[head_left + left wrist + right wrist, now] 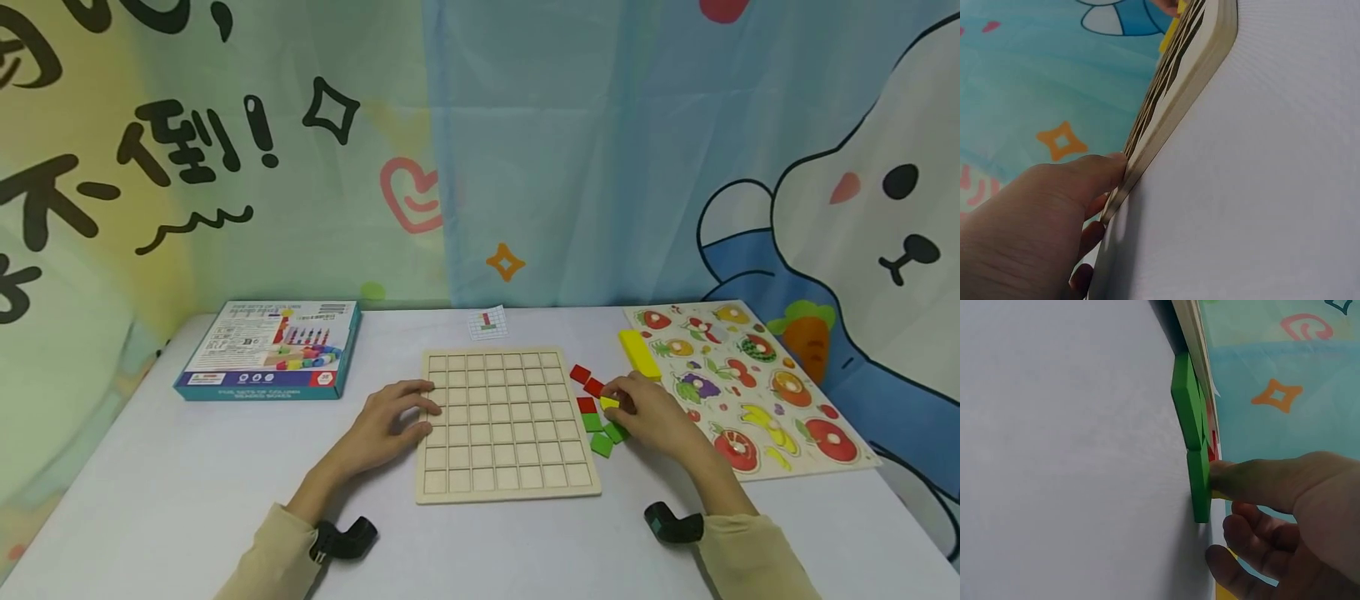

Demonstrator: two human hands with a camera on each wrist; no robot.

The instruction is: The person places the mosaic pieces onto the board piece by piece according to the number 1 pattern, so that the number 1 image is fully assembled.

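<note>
A pale wooden grid board (502, 425) lies flat on the table, mid-view. My left hand (390, 423) rests at its left edge, fingertips on the rim; the left wrist view shows the thumb (1104, 169) against the board's side. Right of the board, my right hand (652, 412) has thumb and index finger at either side of a small yellow square tile (608, 403), seemingly pinching it. Green square tiles (602, 444) lie just below, one close by the thumb (1235, 478) in the right wrist view. Red square tiles (586, 405) lie between board and hand.
A yellow bar-shaped piece (639, 354) lies behind my right hand, beside a fruit-picture board (750, 392). A boxed set (270, 350) is at the back left. A small printed card (488, 323) lies behind the grid board. A printed curtain (540, 167) hangs at the back.
</note>
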